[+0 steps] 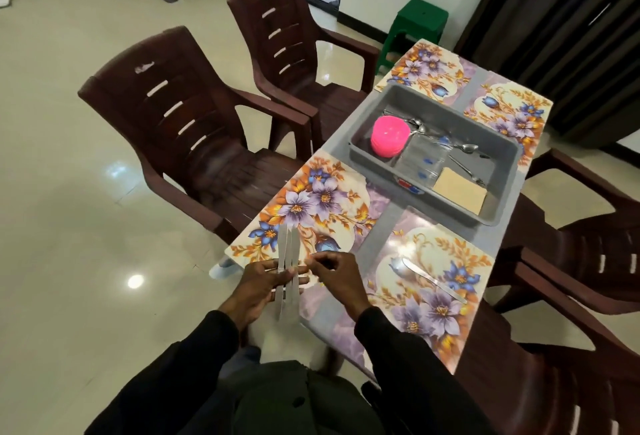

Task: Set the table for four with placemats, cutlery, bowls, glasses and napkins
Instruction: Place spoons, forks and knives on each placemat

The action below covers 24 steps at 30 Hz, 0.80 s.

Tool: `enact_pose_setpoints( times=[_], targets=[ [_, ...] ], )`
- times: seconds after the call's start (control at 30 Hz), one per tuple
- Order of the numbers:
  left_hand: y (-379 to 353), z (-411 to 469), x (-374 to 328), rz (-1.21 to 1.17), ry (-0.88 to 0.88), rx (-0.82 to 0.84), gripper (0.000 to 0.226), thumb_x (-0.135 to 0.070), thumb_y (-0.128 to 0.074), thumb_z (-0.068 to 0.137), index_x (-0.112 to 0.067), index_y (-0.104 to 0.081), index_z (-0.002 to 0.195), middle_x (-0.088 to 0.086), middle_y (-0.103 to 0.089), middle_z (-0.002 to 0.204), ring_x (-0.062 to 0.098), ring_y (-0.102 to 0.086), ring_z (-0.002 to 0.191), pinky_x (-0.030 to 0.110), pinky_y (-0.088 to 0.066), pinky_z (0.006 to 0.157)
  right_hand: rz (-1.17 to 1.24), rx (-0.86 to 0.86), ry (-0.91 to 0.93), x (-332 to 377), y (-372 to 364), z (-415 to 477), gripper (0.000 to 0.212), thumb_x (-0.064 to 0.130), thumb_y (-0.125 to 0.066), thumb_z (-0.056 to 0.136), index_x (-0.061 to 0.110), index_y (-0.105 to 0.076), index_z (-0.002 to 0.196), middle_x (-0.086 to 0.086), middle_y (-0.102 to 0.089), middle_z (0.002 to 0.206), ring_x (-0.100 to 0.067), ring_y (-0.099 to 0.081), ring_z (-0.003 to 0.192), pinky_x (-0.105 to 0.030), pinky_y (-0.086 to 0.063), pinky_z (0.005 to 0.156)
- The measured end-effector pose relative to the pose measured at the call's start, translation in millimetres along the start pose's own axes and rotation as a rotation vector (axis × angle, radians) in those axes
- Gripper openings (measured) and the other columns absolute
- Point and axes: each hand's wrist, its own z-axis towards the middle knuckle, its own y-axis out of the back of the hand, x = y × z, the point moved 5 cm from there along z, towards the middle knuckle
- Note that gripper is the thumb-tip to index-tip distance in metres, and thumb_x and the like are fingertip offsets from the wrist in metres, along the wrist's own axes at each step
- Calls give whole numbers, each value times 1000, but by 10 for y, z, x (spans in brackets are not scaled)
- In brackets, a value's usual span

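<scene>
Glossy pale floor tiles and dark brown plastic chairs surround the desk, where all four floral placemats lie flat, one before each seat. My left hand holds a fanned bundle of flat steel knives, blades pointing away over the near-left mat, so I can deal them out one place at a time. My right hand sits just beside the bundle with fingers curled and thumb and forefinger drawn close. I judge it is about to peel off a single knife, but I cannot tell whether it already has one pinched.

A spoon lies slantwise on the near-right mat, so that place is started. Everything else waits in the grey tub mid-desk, within reach of every seat: the stacked pink bowls, clear glasses, loose spoons and forks and tan napkins. I reckon the setting is in its early stage, cutlery first.
</scene>
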Motion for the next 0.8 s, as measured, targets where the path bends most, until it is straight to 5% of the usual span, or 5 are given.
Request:
enact_pose_setpoints(
  times=[0.13, 0.33, 0.5, 0.63, 0.8],
  targets=[
    [371, 44, -201, 115, -17, 55, 26, -13, -73, 92, -6, -70, 116, 13, -78, 106, 34, -76, 97, 50, -56, 97, 12, -12, -93, 142, -499, 67, 19, 31, -76, 90, 13, -79, 95, 0, -77, 88, -14, -72, 82, -18, -54, 70],
    [875, 94, -543, 153, -23, 142, 19, -8, -71, 93, -3, -74, 111, 16, -78, 102, 33, -77, 93, 32, -62, 71, 70, -143, -180, 355, -983, 184, 11, 21, -73, 92, 11, -78, 91, -4, -76, 85, -20, -72, 80, -22, -56, 69],
    [1134, 220, -701, 135, 11, 171, 24, -10, -74, 90, -3, -74, 113, 13, -78, 107, 29, -75, 101, 33, -62, 80, 186, -287, -240, 429, -1077, 236, 9, 12, -67, 95, 12, -75, 91, -6, -77, 88, -26, -74, 83, -31, -60, 70],
    [1228, 406, -797, 81, 64, 219, 36, -11, -73, 89, 3, -68, 122, 20, -74, 116, 37, -71, 109, 47, -57, 97, 301, -340, -313, 310, -1011, 247, 15, 18, -66, 98, 4, -71, 101, -12, -77, 98, -29, -76, 86, -44, -63, 77],
    [1192, 642, -1002, 91, 86, 226, 37, -11, -70, 87, 1, -66, 122, 17, -75, 113, 34, -74, 103, 40, -63, 83, 388, -429, -407, 5, -840, 319, 21, 25, -62, 101, 6, -67, 108, -9, -76, 102, -28, -75, 89, -44, -63, 80]
  ],
)
